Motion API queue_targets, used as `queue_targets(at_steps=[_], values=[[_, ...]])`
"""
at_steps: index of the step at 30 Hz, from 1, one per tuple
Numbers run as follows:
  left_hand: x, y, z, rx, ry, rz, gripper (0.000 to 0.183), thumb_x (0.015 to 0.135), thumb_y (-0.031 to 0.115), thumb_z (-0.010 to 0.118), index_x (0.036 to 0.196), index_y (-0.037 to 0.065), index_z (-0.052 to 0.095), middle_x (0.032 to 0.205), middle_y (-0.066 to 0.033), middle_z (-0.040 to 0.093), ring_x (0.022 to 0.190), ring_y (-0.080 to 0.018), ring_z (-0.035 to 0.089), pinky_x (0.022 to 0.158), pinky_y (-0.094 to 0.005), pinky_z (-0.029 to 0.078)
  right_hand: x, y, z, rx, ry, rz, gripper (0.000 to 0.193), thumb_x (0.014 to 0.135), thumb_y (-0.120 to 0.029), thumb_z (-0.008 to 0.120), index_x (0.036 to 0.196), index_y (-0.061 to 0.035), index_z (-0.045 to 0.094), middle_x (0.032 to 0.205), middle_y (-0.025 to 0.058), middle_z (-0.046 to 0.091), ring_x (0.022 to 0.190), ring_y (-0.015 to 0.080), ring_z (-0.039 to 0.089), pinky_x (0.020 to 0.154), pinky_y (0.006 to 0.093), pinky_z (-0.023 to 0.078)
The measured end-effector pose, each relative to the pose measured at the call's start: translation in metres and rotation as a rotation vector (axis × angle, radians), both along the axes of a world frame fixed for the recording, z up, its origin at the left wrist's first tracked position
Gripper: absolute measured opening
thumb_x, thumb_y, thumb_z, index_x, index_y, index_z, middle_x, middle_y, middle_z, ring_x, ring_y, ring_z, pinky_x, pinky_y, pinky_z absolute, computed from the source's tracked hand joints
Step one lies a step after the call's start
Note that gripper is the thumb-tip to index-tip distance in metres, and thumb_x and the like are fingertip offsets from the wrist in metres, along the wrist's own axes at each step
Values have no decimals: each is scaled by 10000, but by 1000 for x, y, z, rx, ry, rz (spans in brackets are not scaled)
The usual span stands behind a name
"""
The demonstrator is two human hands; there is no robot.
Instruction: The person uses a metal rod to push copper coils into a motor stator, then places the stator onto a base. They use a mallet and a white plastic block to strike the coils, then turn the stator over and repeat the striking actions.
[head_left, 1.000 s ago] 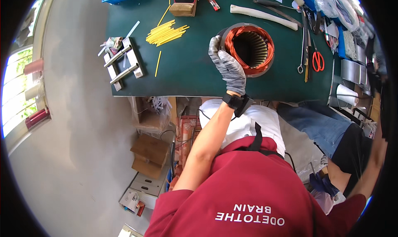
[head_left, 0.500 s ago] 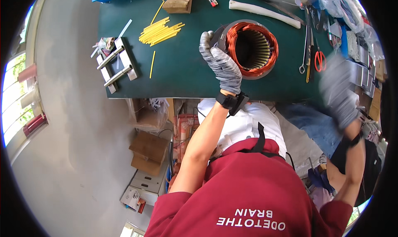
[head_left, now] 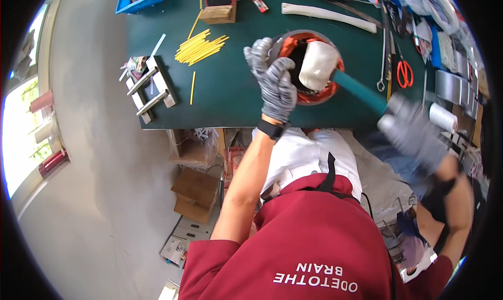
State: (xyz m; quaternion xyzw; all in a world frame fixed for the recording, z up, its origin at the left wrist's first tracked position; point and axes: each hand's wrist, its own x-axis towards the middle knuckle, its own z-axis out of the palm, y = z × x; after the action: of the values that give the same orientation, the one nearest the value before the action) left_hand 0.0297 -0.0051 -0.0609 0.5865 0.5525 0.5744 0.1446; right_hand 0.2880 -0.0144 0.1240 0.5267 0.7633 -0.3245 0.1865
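left hand (head_left: 274, 85) gripping stator (head_left: 309, 69) rim, right hand (head_left: 414, 129) swinging mallet (head_left: 320, 65)

The right hand (head_left: 414, 129) is motion-blurred; its grip is unclear

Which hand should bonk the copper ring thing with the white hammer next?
Probably the right hand: it already has a grip on the teal handle of the white mallet, whose head sits over the copper-wound ring. The left hand is on the ring's rim, steadying it.

My right hand (head_left: 414, 129) has swung in with a mallet (head_left: 320, 65), its white head now on the stator (head_left: 309, 93) at the tabletop's near edge
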Motion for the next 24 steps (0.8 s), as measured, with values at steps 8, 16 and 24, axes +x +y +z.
queue_targets(at_steps=[8,16,24], values=[[-16,7,4,-55,99,-109,186,796,206,452,745,113,604,1261,-134,448,1245,-296,334,1105,-477,64,0,73,46,319,595,-320,276,844,-145,514,1086,-16,490,1034,144,535,969,248,548,855,328,454],[-27,12,0,-49,131,-120,146,764,157,471,751,123,613,1222,-140,483,1219,-314,356,1090,-479,92,-17,114,88,-312,779,-612,303,968,-318,386,778,-101,479,564,-28,428,468,58,427,368,180,330],[-37,38,9,17,235,-331,161,739,205,505,795,164,651,1235,-167,478,1245,-357,302,1070,-514,90,-19,23,19,38,85,35,121,839,-140,517,882,-29,539,900,104,552,756,181,553,658,317,455]])
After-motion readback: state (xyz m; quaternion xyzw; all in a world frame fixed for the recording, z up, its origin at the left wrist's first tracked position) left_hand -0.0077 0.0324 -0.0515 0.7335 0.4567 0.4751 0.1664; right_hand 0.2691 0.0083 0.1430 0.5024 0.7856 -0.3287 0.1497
